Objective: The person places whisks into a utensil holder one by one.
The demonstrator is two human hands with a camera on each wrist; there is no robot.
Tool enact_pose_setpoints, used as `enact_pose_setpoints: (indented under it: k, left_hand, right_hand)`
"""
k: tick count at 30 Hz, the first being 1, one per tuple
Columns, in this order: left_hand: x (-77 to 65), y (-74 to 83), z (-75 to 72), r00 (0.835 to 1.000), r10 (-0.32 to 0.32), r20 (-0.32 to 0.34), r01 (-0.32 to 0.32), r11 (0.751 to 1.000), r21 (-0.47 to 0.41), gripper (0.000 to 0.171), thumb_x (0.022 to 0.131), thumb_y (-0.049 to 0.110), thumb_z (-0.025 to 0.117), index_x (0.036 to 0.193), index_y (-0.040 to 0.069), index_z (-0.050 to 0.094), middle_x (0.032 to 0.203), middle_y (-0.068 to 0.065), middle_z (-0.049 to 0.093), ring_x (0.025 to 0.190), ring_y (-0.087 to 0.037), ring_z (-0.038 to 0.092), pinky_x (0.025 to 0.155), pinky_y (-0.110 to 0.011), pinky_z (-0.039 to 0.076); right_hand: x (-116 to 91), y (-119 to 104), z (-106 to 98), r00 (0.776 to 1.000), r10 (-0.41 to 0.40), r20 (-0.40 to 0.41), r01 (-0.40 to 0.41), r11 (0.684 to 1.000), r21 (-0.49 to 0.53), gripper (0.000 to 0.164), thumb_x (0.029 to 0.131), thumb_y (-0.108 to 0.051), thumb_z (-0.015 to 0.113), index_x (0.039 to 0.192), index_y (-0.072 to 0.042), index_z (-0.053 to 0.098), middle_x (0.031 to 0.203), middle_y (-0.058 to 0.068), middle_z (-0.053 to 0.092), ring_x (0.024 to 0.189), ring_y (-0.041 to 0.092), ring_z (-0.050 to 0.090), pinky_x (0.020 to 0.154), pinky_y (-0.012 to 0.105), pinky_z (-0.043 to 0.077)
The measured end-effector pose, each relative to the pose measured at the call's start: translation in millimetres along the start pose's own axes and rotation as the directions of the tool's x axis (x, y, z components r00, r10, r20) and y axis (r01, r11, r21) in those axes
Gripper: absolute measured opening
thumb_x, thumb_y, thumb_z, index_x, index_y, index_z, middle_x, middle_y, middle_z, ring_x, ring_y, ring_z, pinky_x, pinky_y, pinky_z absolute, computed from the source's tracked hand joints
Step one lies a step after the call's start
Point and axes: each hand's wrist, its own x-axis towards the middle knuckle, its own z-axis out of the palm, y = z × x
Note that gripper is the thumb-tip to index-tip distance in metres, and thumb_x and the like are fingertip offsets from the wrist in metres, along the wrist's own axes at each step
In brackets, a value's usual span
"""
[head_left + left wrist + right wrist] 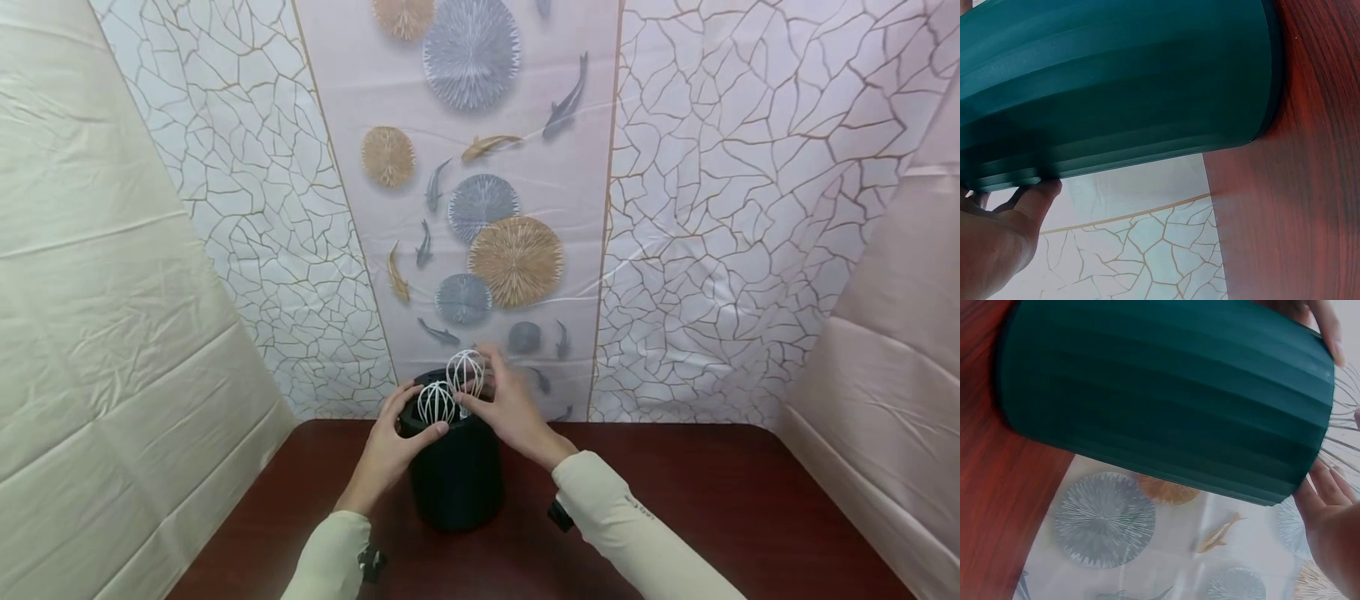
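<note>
A dark green ribbed utensil holder (457, 483) stands upright on the table. White wire heads of two whisks show at its mouth. The left whisk (437, 406) rises from inside the opening, between the two hands. My left hand (390, 442) grips the holder's rim from the left, its thumb at the front edge and its fingers toward the back. With thumb and fingers about its wires, my right hand (516, 408) holds the right whisk (466, 371), which sits higher than the other. Handles are hidden. The holder's ribbed side (1166, 394) fills much of the right wrist view.
The dark red wooden table (660, 508) extends to both sides of the holder. Behind it hangs a patterned cloth (480, 250) with printed fish and round motifs. Pale fabric panels (97, 333) flank the table left and right.
</note>
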Motion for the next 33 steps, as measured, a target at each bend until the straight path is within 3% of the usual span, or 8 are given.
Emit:
enact_pose_setpoints:
  k: [4, 8, 12, 17, 25, 33]
  left_hand:
    - [-0.2, -0.3, -2.2, 1.000, -0.007, 0.003, 0.007, 1.000, -0.001, 0.081, 0.087, 0.053, 0.084, 0.155, 0.023, 0.052, 0.170, 0.001, 0.030, 0.154, -0.030, 0.033, 0.121, -0.058, 0.034]
    - [1.4, 0.6, -5.1, 1.000, -0.003, 0.005, 0.003, 1.000, -0.009, 0.081, 0.088, 0.052, 0.084, 0.156, 0.023, 0.051, 0.170, 0.002, 0.030, 0.155, -0.030, 0.032, 0.122, -0.058, 0.033]
    - [3.5, -0.6, -7.8, 1.000, 0.000, 0.009, 0.000, 1.000, 0.004, 0.081, 0.088, 0.054, 0.083, 0.156, 0.024, 0.051, 0.171, 0.000, 0.029, 0.155, -0.031, 0.032, 0.121, -0.060, 0.033]
    - [5.0, -0.1, -8.9, 1.000, 0.000, 0.021, -0.001, 1.000, 0.027, 0.081, 0.089, 0.056, 0.081, 0.157, 0.027, 0.049, 0.171, 0.001, 0.027, 0.155, -0.031, 0.032, 0.121, -0.060, 0.034]
    - [3.3, -2.1, -13.2, 0.997, 0.045, 0.060, -0.049, 0.997, 0.067, 0.082, 0.091, 0.055, 0.079, 0.160, 0.027, 0.045, 0.172, 0.001, 0.026, 0.156, -0.033, 0.031, 0.120, -0.063, 0.032]
    - [0.5, -0.3, -11.4, 0.995, 0.079, 0.062, -0.084, 0.994, 0.073, 0.082, 0.088, 0.054, 0.083, 0.158, 0.026, 0.049, 0.170, 0.004, 0.032, 0.150, -0.030, 0.041, 0.115, -0.060, 0.041]
  right_hand:
    - [-2.1, 3.6, 3.4, 0.999, -0.038, 0.035, 0.042, 0.994, -0.104, 0.075, 0.098, -0.016, 0.078, 0.160, -0.021, 0.036, 0.154, 0.014, 0.049, 0.128, 0.033, 0.064, 0.099, 0.049, 0.057]
    - [-1.2, 5.2, 6.2, 0.996, -0.066, 0.055, 0.077, 0.974, -0.212, 0.065, 0.099, -0.026, 0.077, 0.156, -0.019, 0.047, 0.153, 0.009, 0.053, 0.135, 0.029, 0.057, 0.112, 0.053, 0.046]
    - [-1.3, 7.9, 7.9, 0.997, -0.029, 0.069, 0.046, 0.964, -0.260, 0.062, 0.100, -0.036, 0.075, 0.154, -0.019, 0.051, 0.152, 0.007, 0.054, 0.140, 0.027, 0.052, 0.116, 0.055, 0.041]
    - [-5.1, 15.9, 6.6, 0.995, 0.061, 0.082, -0.038, 0.965, -0.259, 0.073, 0.099, -0.045, 0.074, 0.161, -0.025, 0.041, 0.163, 0.007, 0.042, 0.149, 0.030, 0.043, 0.117, 0.059, 0.039]
    - [-8.7, 32.5, 4.0, 0.975, 0.193, 0.111, -0.163, 0.959, -0.233, 0.095, 0.095, -0.057, 0.074, 0.169, -0.025, 0.024, 0.176, 0.005, 0.014, 0.159, 0.037, 0.022, 0.119, 0.068, 0.030]
    - [-19.4, 43.1, 0.9, 0.974, 0.211, 0.086, -0.193, 0.965, -0.179, 0.085, 0.093, -0.056, 0.076, 0.164, -0.027, 0.039, 0.173, -0.010, 0.024, 0.158, 0.028, 0.027, 0.120, 0.066, 0.030]
